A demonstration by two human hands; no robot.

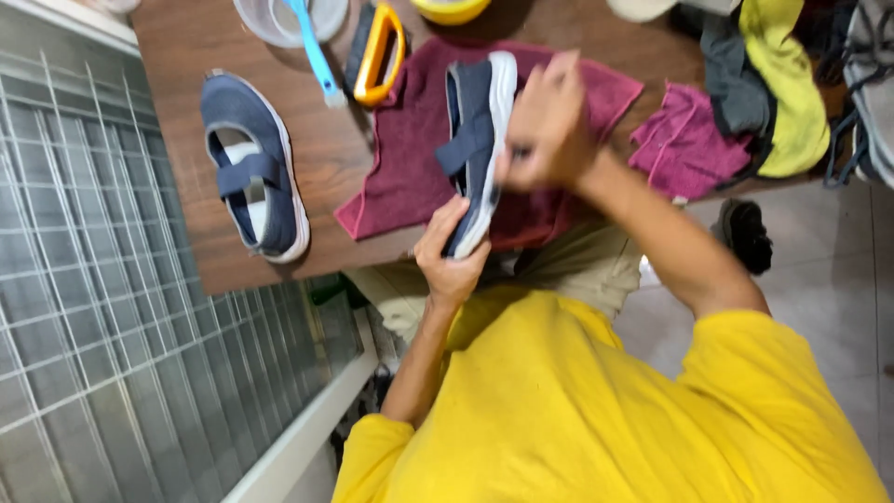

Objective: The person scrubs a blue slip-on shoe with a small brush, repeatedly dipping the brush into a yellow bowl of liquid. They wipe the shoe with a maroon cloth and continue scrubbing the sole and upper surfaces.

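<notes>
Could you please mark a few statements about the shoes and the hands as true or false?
1. The left hand holds one end of a navy shoe. True.
2. The right hand rests flat on the bare table. False: it is raised at the held shoe's white sole edge.
3. A second navy shoe lies on the table, apart from both hands. True.
4. The held shoe is over a green towel. False: the towel beneath it is maroon.
5. A blue-handled brush lies on the table near a clear container. True.
</notes>
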